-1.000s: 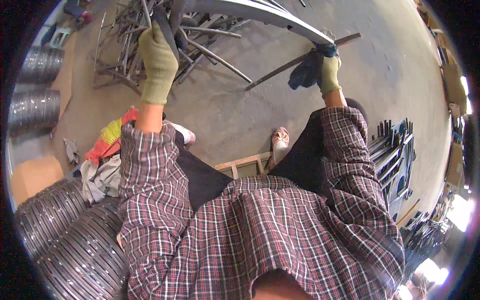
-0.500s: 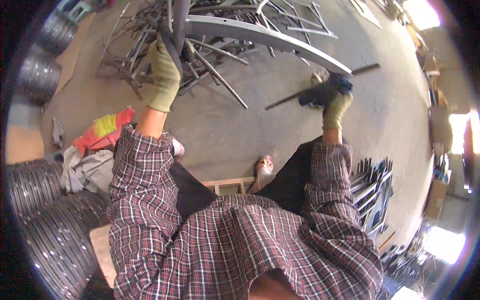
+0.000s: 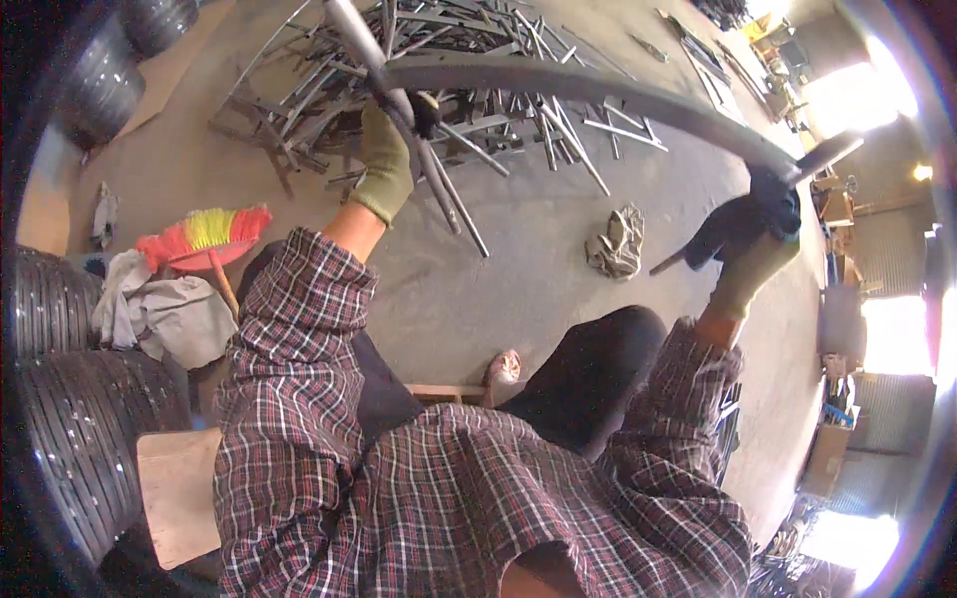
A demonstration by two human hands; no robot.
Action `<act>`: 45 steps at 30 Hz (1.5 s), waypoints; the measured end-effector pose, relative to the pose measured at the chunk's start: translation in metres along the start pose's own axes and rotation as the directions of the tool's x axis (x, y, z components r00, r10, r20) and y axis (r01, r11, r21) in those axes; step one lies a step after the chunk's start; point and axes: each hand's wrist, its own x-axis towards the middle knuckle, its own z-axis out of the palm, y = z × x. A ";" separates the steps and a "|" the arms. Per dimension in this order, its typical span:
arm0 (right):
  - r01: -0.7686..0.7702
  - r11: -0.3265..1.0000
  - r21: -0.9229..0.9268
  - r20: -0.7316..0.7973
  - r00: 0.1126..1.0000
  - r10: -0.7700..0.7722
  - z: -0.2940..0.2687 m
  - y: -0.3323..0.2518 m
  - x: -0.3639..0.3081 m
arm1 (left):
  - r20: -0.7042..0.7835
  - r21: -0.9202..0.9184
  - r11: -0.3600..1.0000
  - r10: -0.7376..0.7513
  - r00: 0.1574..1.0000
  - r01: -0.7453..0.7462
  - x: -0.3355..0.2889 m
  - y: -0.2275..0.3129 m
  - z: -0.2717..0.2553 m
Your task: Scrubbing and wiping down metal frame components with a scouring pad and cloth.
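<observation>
A grey metal frame (image 3: 598, 88) is held up off the floor in front of me, its long crossbar running between two tube end pieces. My left hand (image 3: 387, 164), in a pale green knit glove with a dark coating, is closed round the left tube just below the joint. At the far right my right hand (image 3: 760, 234), gloved alike, grips the other end piece where it meets the crossbar. Its fingers are partly hidden by the tube and slightly blurred. Both arms are stretched forward.
Beyond the frame, a tangled pile of metal frames (image 3: 488, 130) lies on the concrete floor. A crumpled rag (image 3: 618, 242) lies nearer. To my left are a red-and-yellow broom (image 3: 204, 239), a grey cloth (image 3: 179, 319) and stacked dark coils (image 3: 95, 429). Boxes (image 3: 832, 453) line the right wall.
The metal frame has shifted right and tilted, its right end swinging outward with my right hand. My left hand has moved slightly right and down. The view has turned, uncovering the rag.
</observation>
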 end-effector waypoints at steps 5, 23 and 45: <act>-0.352 0.936 0.011 0.058 0.935 0.351 0.003 -0.026 0.017 | -0.032 -0.056 0.998 -0.008 0.999 0.006 -0.010 0.018 0.024; -0.256 0.952 0.167 0.025 0.967 0.255 -0.004 -0.024 0.019 | -0.183 0.185 0.982 0.002 0.983 0.032 -0.045 0.019 0.038; -0.267 0.949 0.166 -0.066 0.958 0.281 0.003 -0.059 0.007 | -0.213 0.057 0.994 -0.075 0.974 0.089 -0.029 0.019 0.043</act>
